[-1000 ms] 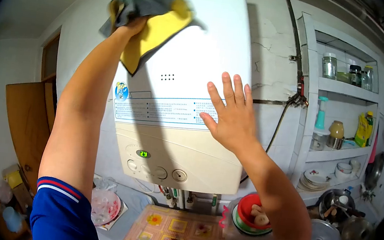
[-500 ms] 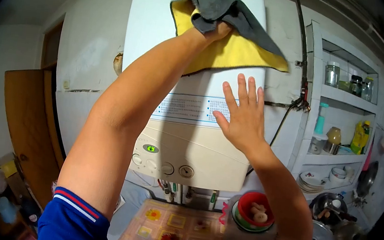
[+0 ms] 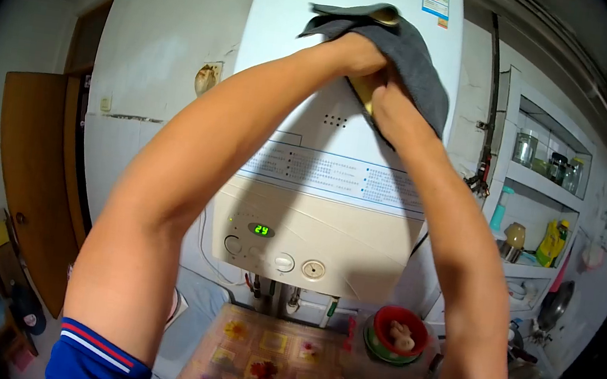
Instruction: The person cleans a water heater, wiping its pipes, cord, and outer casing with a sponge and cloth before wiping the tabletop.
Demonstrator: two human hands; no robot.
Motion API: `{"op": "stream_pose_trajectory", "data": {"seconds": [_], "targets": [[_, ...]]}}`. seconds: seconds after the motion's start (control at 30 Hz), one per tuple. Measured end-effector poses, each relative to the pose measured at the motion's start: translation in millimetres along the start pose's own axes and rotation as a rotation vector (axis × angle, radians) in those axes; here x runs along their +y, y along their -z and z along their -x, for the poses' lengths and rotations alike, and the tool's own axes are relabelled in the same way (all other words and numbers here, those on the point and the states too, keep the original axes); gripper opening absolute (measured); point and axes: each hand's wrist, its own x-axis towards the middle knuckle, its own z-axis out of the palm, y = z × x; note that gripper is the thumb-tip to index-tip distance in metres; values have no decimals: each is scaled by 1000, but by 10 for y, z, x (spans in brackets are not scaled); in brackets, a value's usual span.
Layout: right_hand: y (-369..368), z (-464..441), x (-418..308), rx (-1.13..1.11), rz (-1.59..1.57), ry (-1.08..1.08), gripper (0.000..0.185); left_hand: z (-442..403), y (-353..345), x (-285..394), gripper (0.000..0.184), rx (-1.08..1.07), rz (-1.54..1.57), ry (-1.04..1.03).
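While our left hand [image 3: 368,56] grasps the grey-and-yellow cloth [image 3: 418,61] at the white upper front of the wall-mounted heater [image 3: 346,240], our right hand [image 3: 395,110] tucks beneath the cloth, fingers hidden, so we cannot tell its grip; below lies the flowered tabletop [image 3: 266,370]

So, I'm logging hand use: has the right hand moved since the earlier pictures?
Yes, the right hand moved up, from in front of the printed panel to above it, at the cloth.
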Motion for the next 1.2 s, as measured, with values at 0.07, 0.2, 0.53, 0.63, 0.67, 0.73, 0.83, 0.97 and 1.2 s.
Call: {"op": "stream_pose_trajectory", "data": {"seconds": [0.07,0.2,0.53,0.63,0.67,0.73,0.83,0.97,1.2], "targets": [[1,-45,173,24,143,79,33,403,-86,-170,31,160,31,-19],[184,-136,229,36,386,148,23,1548,-11,-98,35,-4,235,155],[23,-665,272,-90,536,-185,49,1982,-558,-255,56,421,-217,72],[-204,-892,423,-31,473,-211,65,1999,-588,-278,56,478,-186,44],[-247,-969,437,-77,241,-123,67,1996,-600,-298,56,508,-178,14],[-600,-1237,617,-17,539,284,50,2006,-615,-320,56,545,-173,-29],[-1050,-1048,-457,-204,764,346,31,2024,-582,-327,36,607,-166,-81],[-1175,-856,-870,-65,243,871,44,2077,-641,-339,26,176,409,278],[-509,-1190,686,70,502,-23,58,2047,-635,-364,47,668,-64,-99]]}}
